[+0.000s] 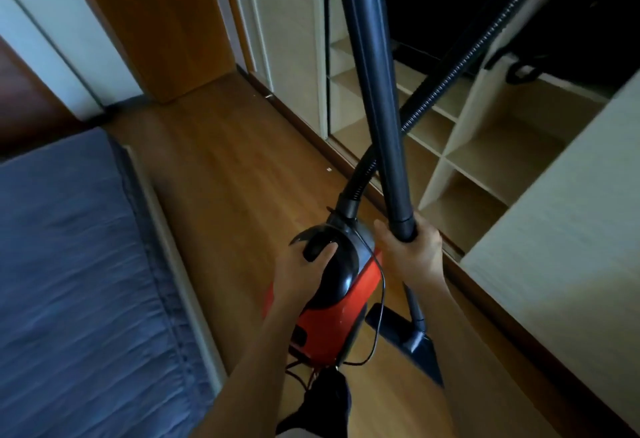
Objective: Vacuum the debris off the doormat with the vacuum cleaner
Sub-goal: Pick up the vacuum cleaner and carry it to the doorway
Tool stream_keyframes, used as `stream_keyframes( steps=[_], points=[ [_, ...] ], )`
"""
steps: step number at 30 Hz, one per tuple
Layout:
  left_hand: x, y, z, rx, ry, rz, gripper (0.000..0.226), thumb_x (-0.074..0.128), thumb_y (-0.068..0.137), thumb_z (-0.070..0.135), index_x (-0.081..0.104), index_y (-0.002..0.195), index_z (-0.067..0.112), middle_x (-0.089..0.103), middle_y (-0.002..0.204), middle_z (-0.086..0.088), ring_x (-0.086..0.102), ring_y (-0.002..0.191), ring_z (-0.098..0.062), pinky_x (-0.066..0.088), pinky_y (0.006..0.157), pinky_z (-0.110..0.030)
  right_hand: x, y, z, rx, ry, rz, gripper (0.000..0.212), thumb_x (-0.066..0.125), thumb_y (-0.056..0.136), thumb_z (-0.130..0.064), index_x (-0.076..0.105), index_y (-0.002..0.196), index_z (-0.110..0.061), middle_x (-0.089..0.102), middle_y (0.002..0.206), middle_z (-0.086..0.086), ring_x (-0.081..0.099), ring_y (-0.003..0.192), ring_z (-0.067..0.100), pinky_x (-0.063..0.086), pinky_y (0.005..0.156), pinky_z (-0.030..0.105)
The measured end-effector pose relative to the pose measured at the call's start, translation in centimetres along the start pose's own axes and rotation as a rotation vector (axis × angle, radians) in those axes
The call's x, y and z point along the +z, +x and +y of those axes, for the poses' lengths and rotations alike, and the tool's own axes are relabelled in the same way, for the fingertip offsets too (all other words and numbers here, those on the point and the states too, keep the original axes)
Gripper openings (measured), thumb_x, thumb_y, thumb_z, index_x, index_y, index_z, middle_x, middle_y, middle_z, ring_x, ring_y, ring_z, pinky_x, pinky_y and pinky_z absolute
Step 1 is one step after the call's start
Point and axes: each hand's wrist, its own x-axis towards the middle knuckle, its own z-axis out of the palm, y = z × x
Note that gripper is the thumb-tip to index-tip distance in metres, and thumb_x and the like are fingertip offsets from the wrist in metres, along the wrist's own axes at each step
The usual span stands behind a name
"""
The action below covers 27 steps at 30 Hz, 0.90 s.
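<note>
Held a red vacuum cleaner (332,320) in a narrow lane of wooden floor (242,167).

Gripped the black handle on top of the machine with the left hand (301,275), fingers curled round it; wrapped the right hand (410,250) round the lower end of the dark tube (372,91), tilted up past the top of view. Saw the ribbed hose (460,63) rising from the machine's front and crossing behind the tube toward the upper right, the floor nozzle (412,344) low and just right of the red body, a thin black cord (382,295) draped across the machine. Hemmed in on the left by a bed (76,264) with a blue cover, on the right by an open wardrobe (485,153) with pale shelves; faced a wooden door (156,22) at the far end. Could not make out any lettering on the machine.
</note>
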Motion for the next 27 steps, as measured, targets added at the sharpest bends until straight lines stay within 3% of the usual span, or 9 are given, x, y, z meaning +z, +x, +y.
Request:
stream_keyframes(
  steps=[5, 8, 10, 13, 20, 24, 27],
  points=[
    [-2.1, 10.1, 0.3, 0.0, -0.006, 0.016, 0.046, 0.064, 0.09, 0.048, 0.07, 0.085, 0.003, 0.071, 0.08, -0.014, 0.067, 0.075, -0.025, 0.056, 0.068, -0.04, 6.4, 9.8, -1.9, 0.039, 0.013, -0.098, 0.024, 0.079, 0.088, -0.025, 0.058, 0.078, -0.028, 0.066, 0.078, 0.013, 0.063, 0.068, 0.027, 0.056, 0.065, 0.039],
    [-4.1, 15.3, 0.2, 0.013, -0.018, 0.062, 0.049, 0.063, 0.09, 0.049, 0.069, 0.085, 0.001, 0.069, 0.078, -0.017, 0.066, 0.073, -0.031, 0.053, 0.062, -0.044, 10.3, 14.5, -2.4, 0.022, 0.049, -0.131, 0.026, 0.08, 0.088, -0.024, 0.058, 0.08, -0.035, 0.063, 0.076, 0.0, 0.061, 0.07, 0.011, 0.049, 0.062, 0.019],
    [-5.6, 18.0, 0.2, 0.021, -0.018, 0.093, 0.052, 0.064, 0.091, 0.049, 0.065, 0.078, -0.002, 0.065, 0.069, -0.018, 0.061, 0.062, -0.033, 0.046, 0.05, -0.039, 12.8, 17.0, -2.8, 0.011, 0.071, -0.163, 0.027, 0.082, 0.087, -0.025, 0.058, 0.081, -0.036, 0.061, 0.075, -0.006, 0.059, 0.067, 0.005, 0.045, 0.058, 0.012],
    [-7.6, 21.8, -0.1, -0.007, -0.012, 0.148, 0.055, 0.064, 0.09, 0.049, 0.055, 0.066, 0.001, 0.05, 0.054, -0.01, 0.048, 0.047, -0.024, 0.031, 0.044, -0.028, 16.5, 20.6, -3.5, -0.022, 0.057, -0.22, 0.036, 0.084, 0.086, -0.025, 0.054, 0.076, -0.043, 0.06, 0.07, -0.012, 0.059, 0.062, 0.0, 0.045, 0.058, 0.015],
    [-11.0, 30.0, -2.5, -0.087, -0.092, 0.274, 0.067, 0.057, 0.081, 0.068, 0.066, 0.081, 0.002, 0.066, 0.071, -0.016, 0.065, 0.067, -0.034, 0.052, 0.06, -0.054, 23.9, 28.7, -4.9, -0.074, 0.101, -0.378, 0.013, 0.081, 0.089, -0.025, 0.068, 0.089, -0.024, 0.07, 0.081, -0.003, 0.068, 0.076, 0.0, 0.05, 0.066, 0.017],
    [-12.7, 35.1, -2.6, -0.117, -0.074, 0.364, 0.057, 0.064, 0.087, 0.056, 0.063, 0.074, 0.0, 0.063, 0.066, -0.017, 0.062, 0.061, -0.032, 0.048, 0.053, -0.046, 28.4, 34.2, -5.6, -0.074, 0.138, -0.449, 0.013, 0.08, 0.09, -0.021, 0.072, 0.097, -0.014, 0.072, 0.085, 0.004, 0.068, 0.079, 0.004, 0.052, 0.07, 0.024],
    [-14.2, 40.1, -2.3, -0.163, -0.062, 0.407, 0.05, 0.068, 0.089, 0.045, 0.058, 0.067, 0.002, 0.057, 0.059, -0.013, 0.057, 0.054, -0.025, 0.036, 0.046, -0.027, 32.3, 39.2, -6.0, -0.085, 0.181, -0.49, 0.023, 0.08, 0.09, -0.021, 0.073, 0.109, -0.011, 0.071, 0.087, 0.002, 0.069, 0.084, 0.012, 0.052, 0.073, 0.026]
  ],
)
